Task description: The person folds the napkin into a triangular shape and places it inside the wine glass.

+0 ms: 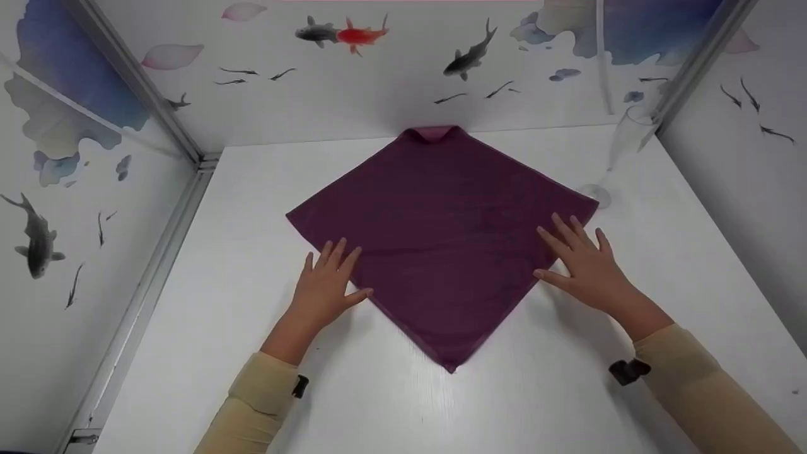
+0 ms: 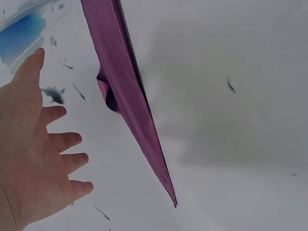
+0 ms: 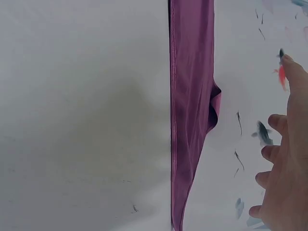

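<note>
A dark purple cloth napkin (image 1: 435, 239) lies spread as a diamond on the white table (image 1: 208, 328). One corner points toward me, and the far corner curls up against the back wall. My left hand (image 1: 325, 287) is over the napkin's near left edge, fingers straight and spread. Over the near right edge, my right hand (image 1: 589, 268) has its fingers spread the same way. Both wrist views show the left hand (image 2: 33, 130) and the right hand (image 3: 288, 149) holding nothing, with the napkin seen at a low angle beside them.
A clear stemmed glass (image 1: 624, 135) stands at the back right, its foot just beyond the napkin's right corner. White panels with painted fish (image 1: 470, 57) enclose the table at the back and both sides. A metal rail (image 1: 142, 284) runs along the left edge.
</note>
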### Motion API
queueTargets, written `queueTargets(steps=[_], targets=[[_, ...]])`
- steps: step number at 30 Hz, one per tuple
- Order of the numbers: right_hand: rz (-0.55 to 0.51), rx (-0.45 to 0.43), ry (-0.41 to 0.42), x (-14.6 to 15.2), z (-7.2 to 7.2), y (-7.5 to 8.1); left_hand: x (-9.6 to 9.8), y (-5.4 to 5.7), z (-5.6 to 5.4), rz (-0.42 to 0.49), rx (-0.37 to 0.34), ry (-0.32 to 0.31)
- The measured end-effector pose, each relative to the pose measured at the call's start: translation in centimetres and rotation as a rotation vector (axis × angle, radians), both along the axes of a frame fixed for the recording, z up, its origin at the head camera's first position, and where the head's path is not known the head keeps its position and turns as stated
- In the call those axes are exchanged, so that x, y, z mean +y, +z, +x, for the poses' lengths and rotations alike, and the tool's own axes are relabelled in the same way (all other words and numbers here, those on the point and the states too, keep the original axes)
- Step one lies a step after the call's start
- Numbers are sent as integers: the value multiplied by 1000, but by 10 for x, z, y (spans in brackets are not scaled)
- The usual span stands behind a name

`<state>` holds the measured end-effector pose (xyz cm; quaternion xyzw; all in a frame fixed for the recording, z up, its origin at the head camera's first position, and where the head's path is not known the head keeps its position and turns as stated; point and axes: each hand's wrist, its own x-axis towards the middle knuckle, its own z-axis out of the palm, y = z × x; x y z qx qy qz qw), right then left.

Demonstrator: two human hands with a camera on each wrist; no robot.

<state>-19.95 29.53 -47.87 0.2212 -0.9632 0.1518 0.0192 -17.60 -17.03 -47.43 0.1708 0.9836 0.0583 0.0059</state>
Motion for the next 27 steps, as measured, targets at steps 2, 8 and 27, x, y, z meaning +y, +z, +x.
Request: queueTargets(steps=[2,8,27], targets=[[3,-1,7,-2,1,0,3,1,0,0,8,-18],[8,7,53,-12,4,1,13,1,3,-12,18,-69],[48,44,243,-60,22,-10,65,-18,19,-135,-5,-335]])
